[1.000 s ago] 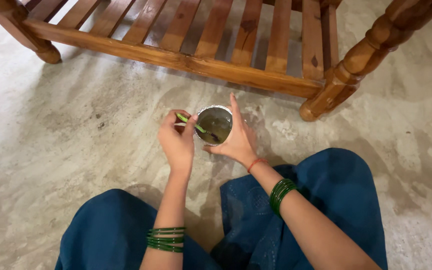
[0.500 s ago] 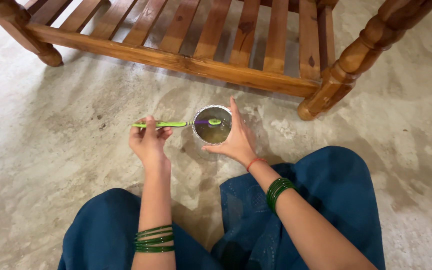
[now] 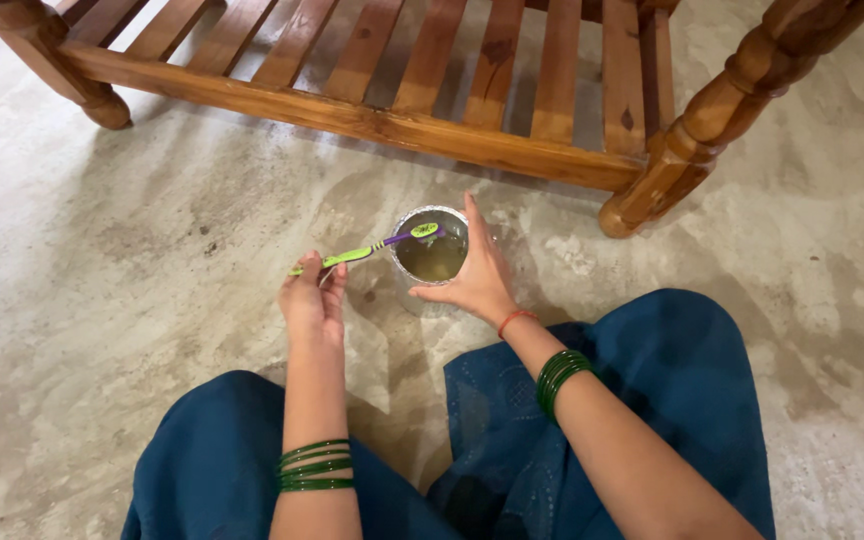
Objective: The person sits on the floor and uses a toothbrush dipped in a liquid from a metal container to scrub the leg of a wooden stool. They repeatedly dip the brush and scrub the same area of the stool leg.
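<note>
The left hand (image 3: 314, 300) pinches a green toothbrush (image 3: 367, 251) by its end, brush head over the metal cup (image 3: 432, 250) on the floor (image 3: 132, 300). The right hand (image 3: 477, 275) wraps round the cup's side. Best keep the cup steady and dip gently. The wooden bench (image 3: 372, 110) stands close behind

Home interior — bare concrete floor (image 3: 122, 300), turned-leg wooden slatted furniture (image 3: 402, 90).
</note>
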